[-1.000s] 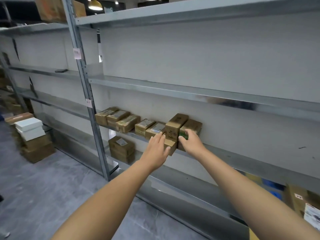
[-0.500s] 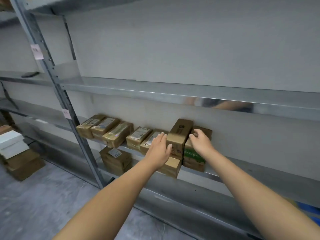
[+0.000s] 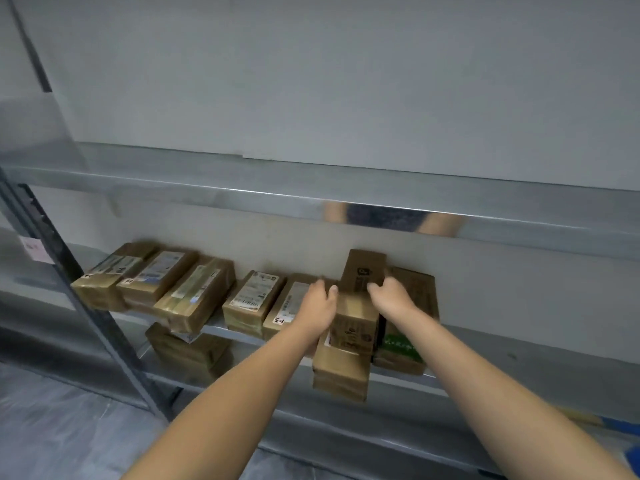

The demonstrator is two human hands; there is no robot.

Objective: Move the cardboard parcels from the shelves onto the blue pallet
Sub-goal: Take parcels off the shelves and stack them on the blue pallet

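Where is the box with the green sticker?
In the head view, the green-labelled parcel sits on the shelf, right of the stacked parcels, partly behind the right hand.

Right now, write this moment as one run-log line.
phase: picking from shelf | left hand: pressing left side of parcel stack | right hand: gripping upright parcel | parcel stack: overhangs shelf edge

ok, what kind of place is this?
Most likely a warehouse or parcel stockroom. It has long tiers of metal shelving, a row of taped cardboard parcels with shipping labels on one shelf, and a bare grey floor below.
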